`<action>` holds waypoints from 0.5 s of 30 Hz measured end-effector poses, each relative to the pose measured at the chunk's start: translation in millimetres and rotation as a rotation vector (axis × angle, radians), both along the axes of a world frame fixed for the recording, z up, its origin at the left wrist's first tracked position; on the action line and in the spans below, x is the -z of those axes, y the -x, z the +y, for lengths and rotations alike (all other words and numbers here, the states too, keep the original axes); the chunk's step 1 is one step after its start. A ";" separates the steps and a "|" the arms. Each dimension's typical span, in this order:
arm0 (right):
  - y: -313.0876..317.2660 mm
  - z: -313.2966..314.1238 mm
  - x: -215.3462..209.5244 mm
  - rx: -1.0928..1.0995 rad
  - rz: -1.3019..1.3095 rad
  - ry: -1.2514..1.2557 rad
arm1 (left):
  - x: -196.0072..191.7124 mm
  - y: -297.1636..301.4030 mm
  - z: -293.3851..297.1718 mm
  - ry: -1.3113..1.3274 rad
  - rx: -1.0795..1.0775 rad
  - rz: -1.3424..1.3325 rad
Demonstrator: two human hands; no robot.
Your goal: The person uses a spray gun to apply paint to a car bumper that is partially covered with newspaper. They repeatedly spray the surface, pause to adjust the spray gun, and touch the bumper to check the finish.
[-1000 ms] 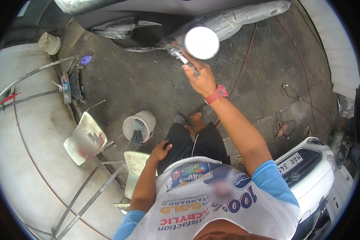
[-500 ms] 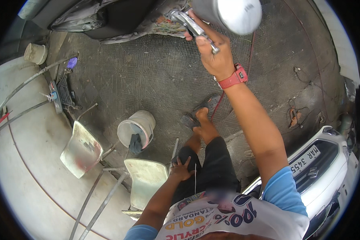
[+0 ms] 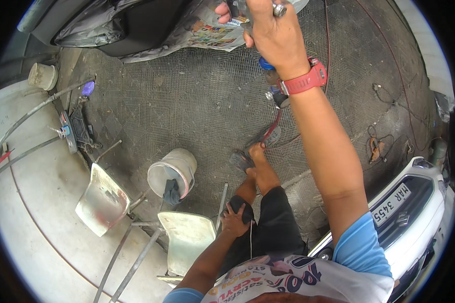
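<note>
My right hand [image 3: 275,38], with a red watch on the wrist, is raised at the top edge. Its fingers are wrapped round a spray gun [image 3: 279,9], most of which is hidden by the hand or lies outside the picture. Under the wrist hangs a blue-topped air fitting [image 3: 266,63], joined to a red hose [image 3: 276,118] running down past my feet. My left hand [image 3: 236,220] rests on my knee with its fingers spread, holding nothing. Printed masking paper [image 3: 215,38] hangs along a dark vehicle panel [image 3: 149,22] beyond my hands.
A white bucket [image 3: 186,164] with a dark cloth [image 3: 172,192] stands left of my feet. Two worn seats [image 3: 102,202] on metal frames are at the lower left. A white car [image 3: 414,217] stands at the right. Cables [image 3: 374,144] lie on the textured floor.
My right hand has moved up with the spray gun, and its silver cup has left the picture. The air fitting has come into sight under the wrist. My left hand stays on the knee.
</note>
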State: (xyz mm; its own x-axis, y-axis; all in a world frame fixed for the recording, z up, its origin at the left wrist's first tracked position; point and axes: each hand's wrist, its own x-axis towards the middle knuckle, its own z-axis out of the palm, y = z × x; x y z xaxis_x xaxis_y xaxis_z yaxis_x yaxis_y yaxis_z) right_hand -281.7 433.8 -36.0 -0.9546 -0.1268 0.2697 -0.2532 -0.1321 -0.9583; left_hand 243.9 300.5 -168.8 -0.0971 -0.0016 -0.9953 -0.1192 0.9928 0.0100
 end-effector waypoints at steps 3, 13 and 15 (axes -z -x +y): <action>1.7 7.4 -34.2 -0.011 -0.125 -0.055 | 3.9 -4.9 -2.2 -0.001 -0.012 0.022; 41.6 31.6 -81.6 -0.242 -0.019 -0.228 | 0.4 11.4 9.8 0.009 -0.161 -0.028; 50.1 39.8 -89.1 -0.274 0.052 -0.289 | 2.1 16.9 27.8 0.020 -0.167 -0.036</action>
